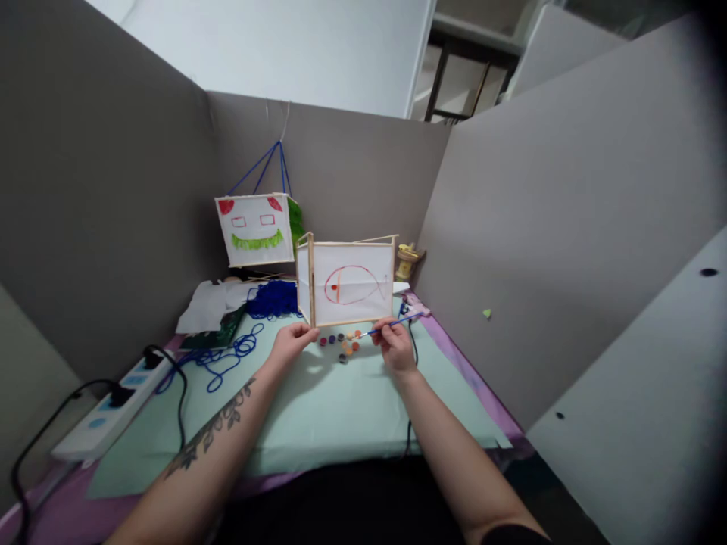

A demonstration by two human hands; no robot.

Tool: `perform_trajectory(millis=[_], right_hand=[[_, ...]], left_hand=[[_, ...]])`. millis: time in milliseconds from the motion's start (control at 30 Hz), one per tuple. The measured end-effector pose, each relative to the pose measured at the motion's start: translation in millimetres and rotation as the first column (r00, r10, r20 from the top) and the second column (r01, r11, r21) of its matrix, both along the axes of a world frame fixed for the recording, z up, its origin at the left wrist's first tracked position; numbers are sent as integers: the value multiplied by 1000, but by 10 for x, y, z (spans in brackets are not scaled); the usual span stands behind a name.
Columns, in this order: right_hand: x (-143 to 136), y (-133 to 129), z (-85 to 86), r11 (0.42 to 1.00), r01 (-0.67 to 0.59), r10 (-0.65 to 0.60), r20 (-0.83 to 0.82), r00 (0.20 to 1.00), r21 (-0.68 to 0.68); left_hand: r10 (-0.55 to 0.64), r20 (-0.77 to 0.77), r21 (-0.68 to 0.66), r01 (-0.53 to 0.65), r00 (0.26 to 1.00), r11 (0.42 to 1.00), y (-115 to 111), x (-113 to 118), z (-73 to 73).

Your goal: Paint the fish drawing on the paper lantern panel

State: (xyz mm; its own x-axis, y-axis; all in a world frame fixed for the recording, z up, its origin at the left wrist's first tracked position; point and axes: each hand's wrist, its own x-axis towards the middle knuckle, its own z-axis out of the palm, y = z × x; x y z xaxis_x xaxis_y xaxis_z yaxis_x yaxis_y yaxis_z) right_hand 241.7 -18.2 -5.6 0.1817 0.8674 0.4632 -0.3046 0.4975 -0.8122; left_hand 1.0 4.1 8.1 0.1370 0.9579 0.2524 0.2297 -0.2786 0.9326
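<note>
Grey partitions (363, 170) rise on the left, back and right of your green-covered desk (335, 424), and a finished-looking lantern with a painted face (255, 227) hangs from blue cords (266, 166) in the upper left of the frame. Near the centre you have the fish lantern (366, 257), a wooden frame with white panels, upright just beyond and above your hands, its front panel bearing a red-outlined fish with a red eye. Your left hand (294, 342) pinches its lower left corner, thumb and fingers closed on the wood. Your right hand (393, 344) grips a blue paintbrush (404, 321) just by the lower right corner; whether its fingers also touch the frame, you cannot tell from this view. The brush tip points left, toward small paint pots (356, 346) clustered between your hands, below the lantern's bottom edge. Blue yarn (273, 300) is heaped left of the lantern, with white sheets (204, 306) farther left, and a power strip (94, 424) lies at the lower left.
</note>
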Motion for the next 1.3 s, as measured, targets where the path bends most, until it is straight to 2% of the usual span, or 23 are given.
perform_trajectory(millis=[100,167,300,400,467,633,833,1300], right_hand=[[-6,-13,30,1000,-14,14,-25,1000,-4],[-9,-9,93,1000,21,-21,-65,998,1],[-54,49,360,988,146,-139,-135,981,43],[-150,122,562,961,245,-234,-97,967,126],[-229,178,615,932,317,-315,-41,948,175],[-360,266,470,848,477,-511,117,852,232],[-352,153,319,796,491,-586,247,772,355],[-340,67,303,796,467,-595,352,723,386]], left_hand=[[0,3,-6,0,1000,1000,5,-2,-8],[3,-1,-7,-3,1000,1000,6,-5,-8],[-23,-23,2,23,999,1000,1,-12,4],[-49,-19,7,49,999,999,-13,-10,24],[-63,-14,1,63,998,998,-28,-3,43],[-79,-3,-15,79,997,997,-70,20,99],[-88,6,-26,88,996,996,-84,33,107],[-80,-7,-46,80,997,996,-58,40,68]])
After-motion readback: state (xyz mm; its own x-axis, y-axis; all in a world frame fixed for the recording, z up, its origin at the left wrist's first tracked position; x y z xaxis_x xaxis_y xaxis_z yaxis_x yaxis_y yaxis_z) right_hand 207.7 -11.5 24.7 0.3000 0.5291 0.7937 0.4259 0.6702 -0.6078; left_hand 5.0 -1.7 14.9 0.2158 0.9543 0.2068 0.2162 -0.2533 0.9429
